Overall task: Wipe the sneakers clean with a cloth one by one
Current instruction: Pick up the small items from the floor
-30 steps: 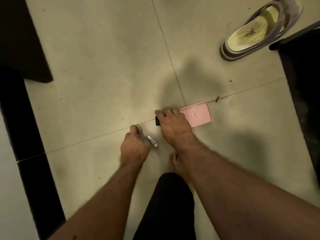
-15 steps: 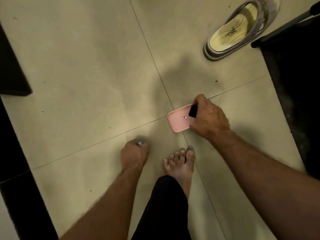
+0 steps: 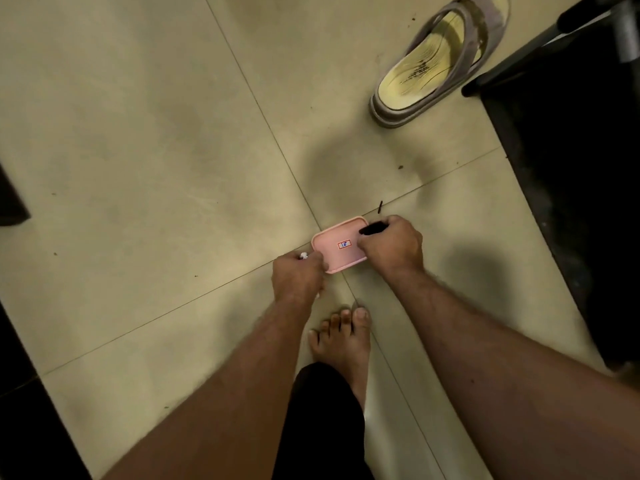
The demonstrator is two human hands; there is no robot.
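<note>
From the head camera, both bare forearms reach forward and down toward the pale tiled floor (image 3: pixel 145 140), meeting over a small pink rectangular plastic tray (image 3: pixel 337 245) that lies flat where the tile joints cross.

The left hand (image 3: pixel 298 276) comes in from the lower left with its back turned up and its fingers curled. It grips a small white object (image 3: pixel 304 255) whose end pokes out at the knuckles, and its fingers touch the near left corner of the pink tray.

The right hand (image 3: pixel 393 249) comes in from the lower right, wrist bent, fingers curled. It holds a slim black object (image 3: pixel 372 228) that sticks out to the left over the tray's far right edge, and its fingertips rest on the tray's right side.

A red-bordered white sticker (image 3: pixel 344 244) sits in the middle of the tray.

A bare foot (image 3: pixel 343 337) below a black trouser leg (image 3: pixel 322 424) stands just behind the hands.

The only footwear in view is a grey slip-on shoe with a yellowish insole (image 3: pixel 440 60), lying well apart from the hands at the upper right, next to a dark mat (image 3: pixel 581 174). Whether a cloth is present cannot be told.
</note>
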